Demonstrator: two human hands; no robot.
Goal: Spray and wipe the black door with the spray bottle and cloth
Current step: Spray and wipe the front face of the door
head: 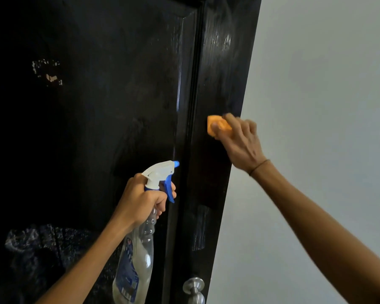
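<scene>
The black door [119, 95] fills the left and middle of the head view, glossy, with wet streaks near its right edge. My left hand [140, 200] grips the neck of a clear spray bottle [138, 255] with a white and blue trigger head, nozzle aimed at the door. My right hand [239, 141] presses a bunched orange cloth [217, 126] against the door's right stile, close to its edge. Most of the cloth is hidden under my fingers.
A silver round door knob [194, 288] sticks out at the bottom of the door. A pale grey wall [316, 106] runs along the right. Scraped patches of paint [47, 72] mark the door's upper left panel.
</scene>
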